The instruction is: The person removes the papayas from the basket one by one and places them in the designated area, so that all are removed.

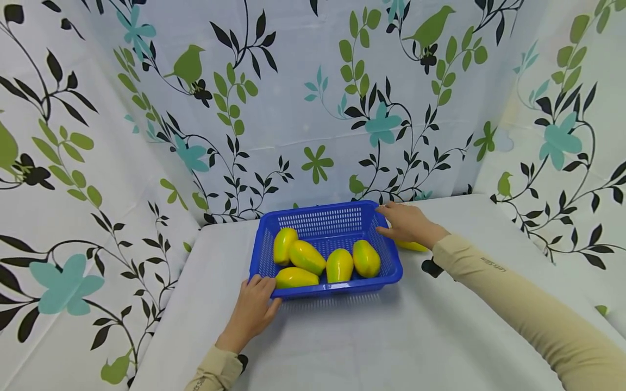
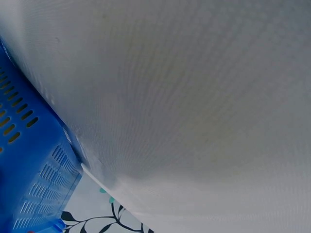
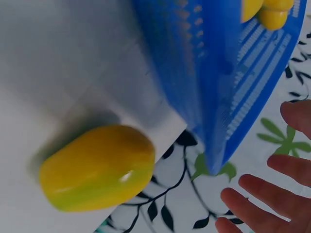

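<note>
A blue plastic basket (image 1: 337, 290) with slotted walls stands on the white-covered table, several yellow-green mangoes (image 1: 307, 257) lying inside it. At its front left corner my left hand (image 1: 252, 309) grips the rim, fingers over the top and thumb in front. My right hand (image 1: 408, 221) is by the back right corner of the basket; in the right wrist view its fingers (image 3: 257, 194) are spread and hold nothing. Partly hidden below that hand, one more mango (image 1: 412, 246) lies on the table outside the basket, seen whole in the right wrist view.
White cloth (image 1: 371, 342) covers the tabletop. Behind the table and along both sides hang sheets (image 1: 293, 108) printed with leaves, birds and flowers. The back sheet is close behind the basket.
</note>
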Motion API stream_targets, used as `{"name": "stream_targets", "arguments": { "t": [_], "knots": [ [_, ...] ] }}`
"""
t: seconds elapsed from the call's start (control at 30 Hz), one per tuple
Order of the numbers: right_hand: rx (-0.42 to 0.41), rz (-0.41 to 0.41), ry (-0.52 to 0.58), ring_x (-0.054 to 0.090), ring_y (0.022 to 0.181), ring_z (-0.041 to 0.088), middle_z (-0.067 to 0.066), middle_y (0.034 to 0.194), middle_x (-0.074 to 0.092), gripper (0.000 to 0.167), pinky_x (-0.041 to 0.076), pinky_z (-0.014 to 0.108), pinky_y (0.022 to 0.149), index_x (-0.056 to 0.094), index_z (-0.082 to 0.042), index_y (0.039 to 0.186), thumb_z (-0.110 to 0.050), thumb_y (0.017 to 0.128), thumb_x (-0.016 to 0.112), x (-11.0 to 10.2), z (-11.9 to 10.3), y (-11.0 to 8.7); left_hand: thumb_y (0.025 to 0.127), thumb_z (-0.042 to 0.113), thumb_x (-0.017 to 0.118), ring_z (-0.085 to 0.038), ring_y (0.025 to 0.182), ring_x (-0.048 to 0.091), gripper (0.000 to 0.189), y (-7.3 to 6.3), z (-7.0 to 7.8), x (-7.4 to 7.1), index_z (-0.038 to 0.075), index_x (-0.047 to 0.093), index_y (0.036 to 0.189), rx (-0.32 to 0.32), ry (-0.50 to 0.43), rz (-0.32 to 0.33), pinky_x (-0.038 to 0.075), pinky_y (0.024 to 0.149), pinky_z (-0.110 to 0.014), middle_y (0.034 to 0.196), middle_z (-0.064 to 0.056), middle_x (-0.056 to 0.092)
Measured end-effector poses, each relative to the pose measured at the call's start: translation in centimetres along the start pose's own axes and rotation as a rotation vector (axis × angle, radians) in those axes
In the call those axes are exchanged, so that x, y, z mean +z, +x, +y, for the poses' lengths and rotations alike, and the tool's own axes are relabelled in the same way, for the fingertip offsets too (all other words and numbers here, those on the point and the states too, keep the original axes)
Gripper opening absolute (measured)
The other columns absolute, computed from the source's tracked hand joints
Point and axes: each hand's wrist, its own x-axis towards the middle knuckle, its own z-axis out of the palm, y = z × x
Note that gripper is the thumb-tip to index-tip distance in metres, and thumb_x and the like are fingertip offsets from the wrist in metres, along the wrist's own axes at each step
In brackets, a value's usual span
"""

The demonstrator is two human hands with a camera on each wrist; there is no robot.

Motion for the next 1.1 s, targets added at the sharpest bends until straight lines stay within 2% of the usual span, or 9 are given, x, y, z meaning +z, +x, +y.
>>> {"name": "stream_targets", "arguments": {
  "t": [0.27, 0.4, 0.5, 0.87, 1.0, 1.1],
  "knots": [
    [-0.094, -0.111, 0.055, 0.063, 0.106, 0.035, 0.021, 0.126, 0.059, 0.057, 0.051, 0.052, 0.089, 0.054, -0.003, 0.137, -0.039, 0.093, 0.064, 0.4, -3.1, 0.5, 0.081, 0.018, 0.075, -0.024, 0.083, 0.049, 0.024, -0.1, 0.0, -0.2, 0.007, 0.059, 0.096, -0.008, 0.010, -0.007, 0.044, 0.077, -0.049, 0.085, -0.004, 0.061],
    [-0.104, -0.164, 0.076, 0.061, 0.112, 0.038, 0.021, 0.132, 0.056, 0.057, 0.046, 0.057, 0.094, 0.054, -0.006, 0.138, -0.041, 0.093, 0.063, 0.9, -4.2, 0.7, 0.081, 0.018, 0.076, -0.023, 0.083, 0.049, 0.024, -0.1, 0.0, -0.3, 0.008, 0.059, 0.095, -0.009, 0.013, -0.007, 0.044, 0.078, -0.049, 0.085, -0.004, 0.061],
    [-0.105, -0.205, 0.091, 0.056, 0.120, 0.039, 0.020, 0.138, 0.052, 0.059, 0.041, 0.060, 0.099, 0.053, -0.009, 0.139, -0.044, 0.093, 0.064, 1.5, -4.9, 0.9, 0.080, 0.018, 0.076, -0.023, 0.083, 0.049, 0.024, -0.1, 0.0, -0.2, 0.008, 0.059, 0.095, -0.005, 0.017, -0.001, 0.044, 0.077, -0.048, 0.086, -0.005, 0.061],
    [-0.035, -0.369, 0.118, 0.049, 0.126, 0.039, 0.015, 0.148, 0.043, 0.078, 0.030, 0.063, 0.106, 0.047, -0.014, 0.146, -0.054, 0.083, 0.071, 4.0, -5.8, 1.3, 0.081, 0.018, 0.076, -0.023, 0.083, 0.049, 0.024, 0.0, 0.3, -0.1, 0.009, 0.058, 0.094, -0.003, 0.011, -0.003, 0.041, 0.074, -0.043, 0.086, -0.004, 0.061],
    [-0.056, -0.374, 0.106, 0.050, 0.126, 0.037, 0.016, 0.147, 0.044, 0.079, 0.029, 0.063, 0.107, 0.048, -0.012, 0.145, -0.051, 0.082, 0.073, 4.4, -5.8, 1.2, 0.081, 0.017, 0.075, -0.022, 0.082, 0.048, 0.023, -0.1, 0.2, -0.1, 0.009, 0.057, 0.093, -0.007, 0.016, 0.006, 0.040, 0.074, -0.043, 0.085, -0.003, 0.059],
    [-0.089, -0.350, 0.092, 0.053, 0.119, 0.036, 0.017, 0.143, 0.047, 0.077, 0.031, 0.062, 0.106, 0.050, -0.010, 0.143, -0.046, 0.081, 0.077, 4.8, -5.7, 1.2, 0.080, 0.017, 0.075, -0.022, 0.082, 0.047, 0.024, -0.2, 0.1, -0.1, 0.009, 0.056, 0.092, -0.010, 0.015, 0.010, 0.040, 0.074, -0.043, 0.084, -0.003, 0.059]
  ]
}}
